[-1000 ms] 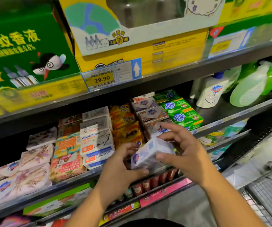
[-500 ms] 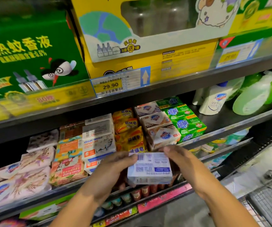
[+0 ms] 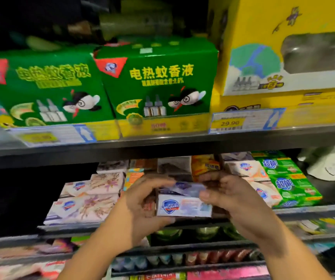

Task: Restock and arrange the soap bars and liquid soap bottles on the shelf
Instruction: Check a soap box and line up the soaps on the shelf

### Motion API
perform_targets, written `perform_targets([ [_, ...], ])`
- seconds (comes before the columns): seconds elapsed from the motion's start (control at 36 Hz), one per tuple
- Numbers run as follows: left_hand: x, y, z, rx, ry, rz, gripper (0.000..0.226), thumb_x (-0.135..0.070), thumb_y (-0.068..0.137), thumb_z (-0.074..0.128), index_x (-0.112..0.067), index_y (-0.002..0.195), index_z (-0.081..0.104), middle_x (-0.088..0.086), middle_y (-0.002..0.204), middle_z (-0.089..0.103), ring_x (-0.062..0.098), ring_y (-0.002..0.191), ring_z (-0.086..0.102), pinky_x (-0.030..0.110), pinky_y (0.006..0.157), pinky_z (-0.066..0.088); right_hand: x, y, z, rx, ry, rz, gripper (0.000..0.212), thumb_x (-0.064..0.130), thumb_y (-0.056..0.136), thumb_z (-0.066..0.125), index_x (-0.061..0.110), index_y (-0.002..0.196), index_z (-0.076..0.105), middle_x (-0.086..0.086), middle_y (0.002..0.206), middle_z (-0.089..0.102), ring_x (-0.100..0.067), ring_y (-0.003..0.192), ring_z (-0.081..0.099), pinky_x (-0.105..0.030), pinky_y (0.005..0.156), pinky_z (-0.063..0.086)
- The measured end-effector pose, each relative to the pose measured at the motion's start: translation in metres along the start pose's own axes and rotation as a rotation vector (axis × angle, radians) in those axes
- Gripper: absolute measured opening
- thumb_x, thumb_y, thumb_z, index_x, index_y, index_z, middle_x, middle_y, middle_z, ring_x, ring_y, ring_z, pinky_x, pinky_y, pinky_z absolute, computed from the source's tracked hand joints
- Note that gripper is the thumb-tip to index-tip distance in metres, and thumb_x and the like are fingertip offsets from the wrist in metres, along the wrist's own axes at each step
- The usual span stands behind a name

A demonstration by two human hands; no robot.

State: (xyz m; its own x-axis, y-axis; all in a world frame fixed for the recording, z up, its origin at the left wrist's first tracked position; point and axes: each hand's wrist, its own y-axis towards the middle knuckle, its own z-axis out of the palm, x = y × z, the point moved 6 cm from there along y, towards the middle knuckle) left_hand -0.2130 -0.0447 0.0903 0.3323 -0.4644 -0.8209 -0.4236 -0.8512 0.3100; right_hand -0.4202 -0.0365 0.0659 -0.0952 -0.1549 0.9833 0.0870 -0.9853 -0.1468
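so, the left hand (image 3: 140, 201) and right hand (image 3: 230, 197) both curl round the ends of a white soap box (image 3: 182, 206), at the front edge of the soap shelf (image 3: 308, 211). floral soap boxes (image 3: 86, 207) lie at its 9 o'clock, green soap packs (image 3: 289, 184) at its 3 o'clock.

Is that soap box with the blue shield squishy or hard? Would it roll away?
Probably hard: the soap box shows straight edges and flat faces while the left hand and right hand pinch its ends. It likely won't roll, being a flat-sided block. Its wrapper looks smooth, so it might be slightly slippery.
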Motion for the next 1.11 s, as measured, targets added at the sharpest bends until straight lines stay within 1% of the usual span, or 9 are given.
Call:
perform_targets([
  [0.11,0.011,-0.016,-0.023,0.059,0.196,-0.001,0.086,-0.059,0.065,0.084,-0.071,0.133,0.031,-0.045,0.131,0.036,-0.027,0.121,0.034,-0.004,0.094,0.028,0.008,0.015,0.039,0.039,-0.17,-0.1,0.05,0.027,0.056,0.096,0.02,0.099,0.07,-0.003,0.094,0.077,-0.021,0.091,0.073,-0.032,0.075,0.058],
  [0.25,0.03,-0.028,-0.063,-0.184,0.341,-0.022,0.067,-0.071,0.065,0.072,-0.052,0.125,0.049,-0.028,0.125,0.042,-0.02,0.115,0.042,-0.005,0.095,0.028,0.007,0.031,0.095,0.121,-0.232,-0.161,0.054,0.01,0.049,0.091,0.019,0.097,0.068,0.01,0.089,0.077,-0.007,0.083,0.073,-0.017,0.071,0.054],
  [0.39,0.06,-0.052,-0.103,-0.237,0.456,-0.061,0.066,-0.059,0.069,0.065,-0.038,0.129,0.048,-0.014,0.12,0.044,0.013,0.114,0.046,0.006,0.095,0.03,0.009,0.047,0.144,0.111,-0.414,-0.268,0.051,0.042,0.052,0.088,0.048,0.1,0.07,0.007,0.104,0.074,-0.005,0.096,0.07,-0.018,0.082,0.053],
  [0.5,0.086,-0.072,-0.135,-0.273,0.407,-0.128,0.064,-0.057,0.076,0.061,-0.028,0.133,0.058,-0.012,0.126,0.043,0.007,0.116,0.042,0.0,0.1,0.025,0.0,0.068,0.18,0.091,-0.509,-0.292,0.033,0.021,0.079,0.08,0.044,0.1,0.069,0.024,0.098,0.072,0.004,0.093,0.067,-0.016,0.085,0.05],
  [0.56,0.101,-0.078,-0.152,-0.281,0.415,-0.185,0.064,-0.055,0.08,0.063,-0.021,0.134,0.058,-0.004,0.13,0.047,0.015,0.123,0.044,0.017,0.108,0.035,-0.005,0.079,0.197,0.066,-0.647,-0.32,0.034,0.016,0.086,0.074,0.046,0.099,0.064,0.024,0.095,0.071,0.002,0.093,0.065,-0.01,0.08,0.045],
  [0.67,0.127,-0.079,-0.183,-0.354,0.431,-0.276,0.052,-0.023,0.081,0.082,-0.011,0.128,0.064,0.006,0.119,0.059,0.024,0.114,0.056,0.038,0.095,0.05,-0.018,0.103,0.225,0.032,-1.035,-0.291,0.04,0.037,0.094,0.062,0.035,0.134,0.057,0.004,0.134,0.062,-0.017,0.122,0.057,-0.019,0.092,0.039],
  [0.78,0.164,-0.081,-0.2,-0.474,0.461,-0.363,0.047,-0.03,0.083,0.079,-0.019,0.126,0.064,0.005,0.118,0.054,0.034,0.117,0.053,0.05,0.101,0.047,-0.035,0.114,0.252,0.144,-1.315,-0.345,0.055,0.048,0.101,0.047,0.031,0.152,0.036,0.005,0.16,0.031,-0.018,0.146,0.031,-0.02,0.109,0.024],
  [0.94,0.188,-0.058,-0.203,-0.444,0.512,-0.383,0.05,-0.019,0.091,0.066,-0.017,0.139,0.055,0.011,0.14,0.048,0.032,0.12,0.05,0.028,0.103,0.036,-0.068,0.129,0.262,0.224,-1.191,-0.472,0.028,0.021,0.101,0.047,0.006,0.116,0.065,-0.006,0.1,0.062,-0.015,0.088,0.064,-0.026,0.077,0.048],
  [1.11,0.225,-0.041,-0.202,-0.369,0.509,-0.402,0.049,-0.016,0.091,0.068,-0.022,0.138,0.056,0.015,0.149,0.039,0.033,0.136,0.041,0.035,0.108,0.036,-0.066,0.131,0.254,0.086,-1.266,-0.338,0.042,0.049,0.096,0.054,0.034,0.135,0.057,0.003,0.133,0.06,-0.023,0.125,0.051,-0.029,0.101,0.043],
])
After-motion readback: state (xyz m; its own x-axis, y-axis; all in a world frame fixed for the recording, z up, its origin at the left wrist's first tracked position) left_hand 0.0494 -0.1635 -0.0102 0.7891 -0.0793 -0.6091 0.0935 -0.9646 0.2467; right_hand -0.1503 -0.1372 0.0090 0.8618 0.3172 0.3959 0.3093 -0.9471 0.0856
